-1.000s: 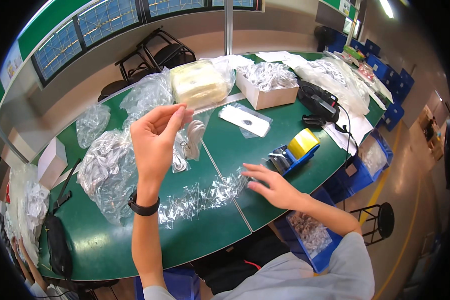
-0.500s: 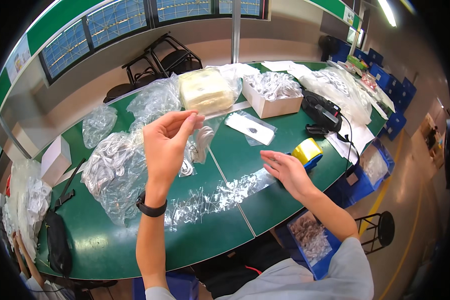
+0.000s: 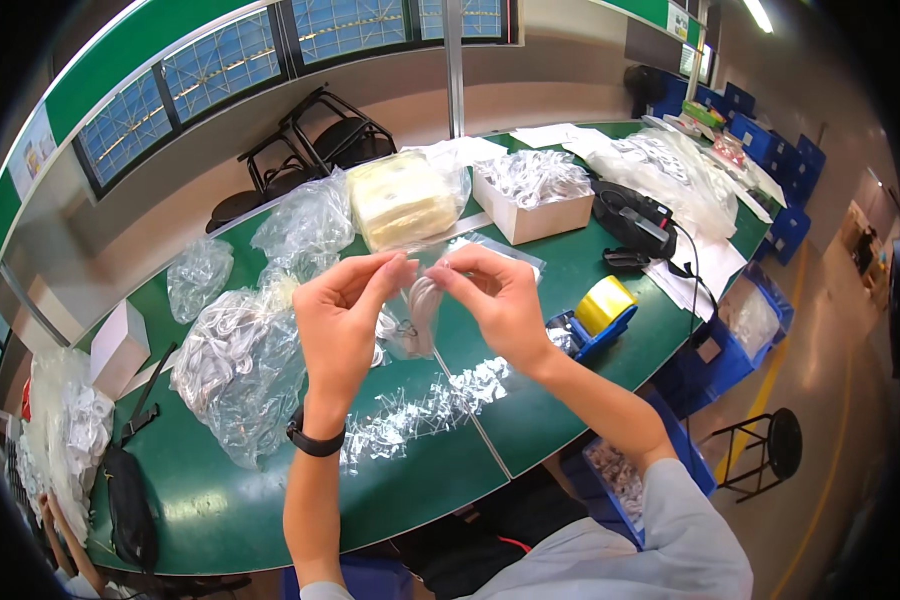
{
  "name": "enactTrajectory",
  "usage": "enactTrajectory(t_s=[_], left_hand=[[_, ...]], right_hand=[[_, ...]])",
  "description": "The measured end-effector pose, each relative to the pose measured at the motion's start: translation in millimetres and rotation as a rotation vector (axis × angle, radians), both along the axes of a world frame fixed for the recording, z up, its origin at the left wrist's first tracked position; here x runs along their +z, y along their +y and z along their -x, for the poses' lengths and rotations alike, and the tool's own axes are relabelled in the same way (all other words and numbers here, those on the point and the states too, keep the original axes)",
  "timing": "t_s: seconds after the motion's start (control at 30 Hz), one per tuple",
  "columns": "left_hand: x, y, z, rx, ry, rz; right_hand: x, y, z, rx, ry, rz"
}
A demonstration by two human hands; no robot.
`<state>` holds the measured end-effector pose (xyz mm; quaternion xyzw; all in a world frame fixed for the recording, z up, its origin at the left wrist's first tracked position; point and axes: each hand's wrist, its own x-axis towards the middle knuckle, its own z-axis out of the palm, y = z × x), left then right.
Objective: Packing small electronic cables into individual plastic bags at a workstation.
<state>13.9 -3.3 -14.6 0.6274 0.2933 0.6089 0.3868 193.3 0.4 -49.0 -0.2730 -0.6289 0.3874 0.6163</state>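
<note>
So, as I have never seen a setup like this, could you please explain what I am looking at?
Of course. There is no machine here: these are a person's own bare hands, seen from above by a wide fisheye camera worn on the head, which is why straight edges look bent. The left hand pinches the top of a small clear bag with a pale coiled cable inside; the right hand has its fingertips at the bag's other edge. On the green table lie scattered small white pieces, a blue tape dispenser with yellow tape, an open box of white cables and a large clear bag of cables.
</note>
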Motion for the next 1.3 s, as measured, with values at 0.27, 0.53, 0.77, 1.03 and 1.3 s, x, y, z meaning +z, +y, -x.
enactTrajectory(t_s=[0.27, 0.53, 0.77, 1.03, 1.3], left_hand=[[2.9, -1.7, 4.5, -0.053, 0.007, 0.021], [0.9, -0.2, 2.1, -0.072, -0.050, 0.068], [3.7, -6.4, -3.2, 0.049, -0.032, 0.037], [4.5, -12.4, -10.9, 0.065, 0.010, -0.077], [1.0, -8.9, -5.2, 0.062, -0.013, -0.107]], right_hand=[[28.6, 0.4, 3.0, -0.113, -0.020, -0.108], [37.3, -6.0, 1.6, -0.182, -0.124, -0.249], [36.5, -5.6, -0.8, -0.238, -0.142, -0.227], [34.9, -5.3, -3.2, -0.112, 0.076, -0.063], [39.5, -10.3, -9.0, -0.092, -0.029, -0.112]])
